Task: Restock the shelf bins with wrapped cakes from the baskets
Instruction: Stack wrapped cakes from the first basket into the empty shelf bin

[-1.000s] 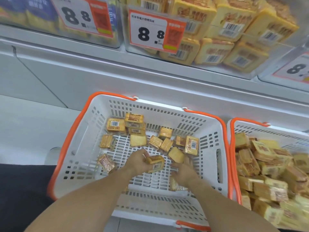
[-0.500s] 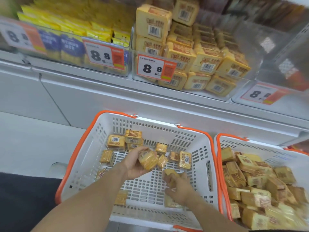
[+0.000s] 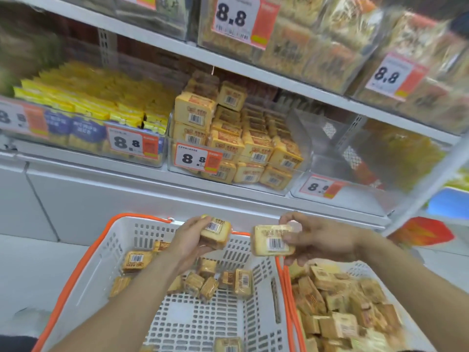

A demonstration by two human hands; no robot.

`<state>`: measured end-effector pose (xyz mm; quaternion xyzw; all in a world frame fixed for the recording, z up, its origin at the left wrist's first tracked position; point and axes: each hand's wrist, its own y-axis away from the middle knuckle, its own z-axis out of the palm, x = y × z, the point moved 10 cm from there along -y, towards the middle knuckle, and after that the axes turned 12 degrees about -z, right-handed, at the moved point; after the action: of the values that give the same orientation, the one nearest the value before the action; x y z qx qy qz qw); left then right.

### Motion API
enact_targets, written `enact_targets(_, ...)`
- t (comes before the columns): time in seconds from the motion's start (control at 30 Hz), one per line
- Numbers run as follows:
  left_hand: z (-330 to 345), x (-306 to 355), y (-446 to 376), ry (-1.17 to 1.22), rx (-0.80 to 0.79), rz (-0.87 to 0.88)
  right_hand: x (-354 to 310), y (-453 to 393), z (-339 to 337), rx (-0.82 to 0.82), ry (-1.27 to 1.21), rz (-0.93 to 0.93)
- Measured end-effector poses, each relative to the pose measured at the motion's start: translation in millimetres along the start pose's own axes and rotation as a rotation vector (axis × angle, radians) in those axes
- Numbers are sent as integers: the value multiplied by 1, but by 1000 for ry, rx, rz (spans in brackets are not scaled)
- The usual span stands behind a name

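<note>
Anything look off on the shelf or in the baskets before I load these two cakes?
Nothing damaged or spilled. The cakes in the shelf bin are heaped unevenly, tallest at its left. Left hand and right hand each hold one cake.

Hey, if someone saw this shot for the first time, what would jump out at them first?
Two hands raised over the baskets: the left hand grips one wrapped cake, the right hand another cake, barcode showing. Behind them, the middle shelf bin is stacked with the same yellow cakes behind an 8.8 price tag. Below, the left basket is nearly empty, the right basket heaped.
</note>
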<state>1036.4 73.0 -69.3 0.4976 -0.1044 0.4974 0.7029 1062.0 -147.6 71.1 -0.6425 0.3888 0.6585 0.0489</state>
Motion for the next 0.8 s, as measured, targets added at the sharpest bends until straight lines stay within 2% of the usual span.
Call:
enact_targets(0.13, 22, 13, 13, 9, 4, 91, -10, 4, -3, 289, -165, -213)
enact_targets(0.27, 52, 25, 28, -28, -53, 161, -7, -4, 6, 432, -273, -300)
enact_targets(0.47, 85, 35, 53, -39, -143, 223, -17, -7, 11, 523, -204, -400)
enact_targets(0.67, 90, 33, 61, -76, -43, 222, -23, -10, 20, 600, 41, -355)
enact_targets(0.73, 89, 36, 59, -97, -40, 214, -19, -17, 26, 564, -27, -316)
enact_targets(0.8, 92, 42, 61, -111, -60, 225, -22, -23, 37, 485, -214, -311)
